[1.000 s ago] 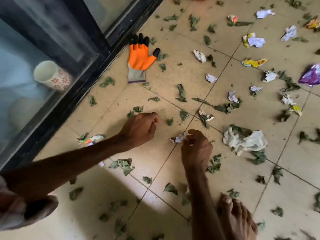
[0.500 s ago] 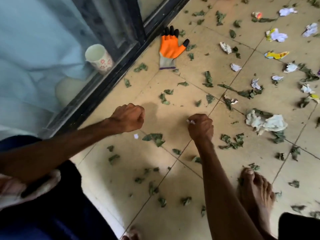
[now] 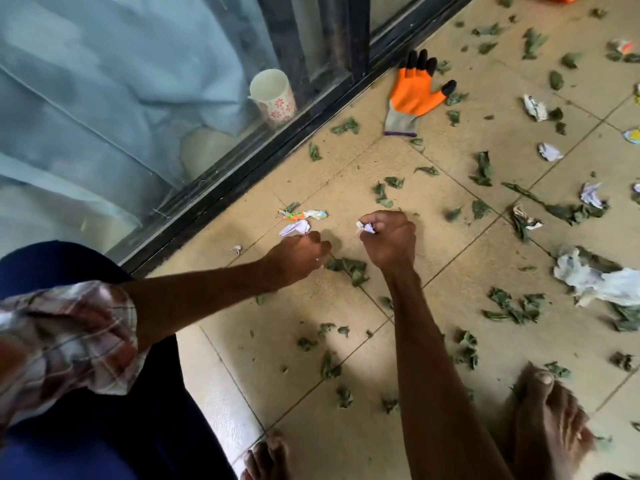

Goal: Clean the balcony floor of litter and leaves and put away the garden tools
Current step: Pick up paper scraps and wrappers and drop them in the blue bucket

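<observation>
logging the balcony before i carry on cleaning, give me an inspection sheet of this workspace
surface: beige tiled floor, littered all over
job's things: green leaves scattered; paper scraps; colourful wrapper; white crumpled wad; orange glove lying flat by the door track
clutter: nothing seen beyond the litter
grippers: right hand pinches crumpled paper; left hand curled beside a pale scrap, contents hidden
cables: nothing seen
surroundings: glass sliding door; patterned cup behind the glass; bare feet on the tiles
</observation>
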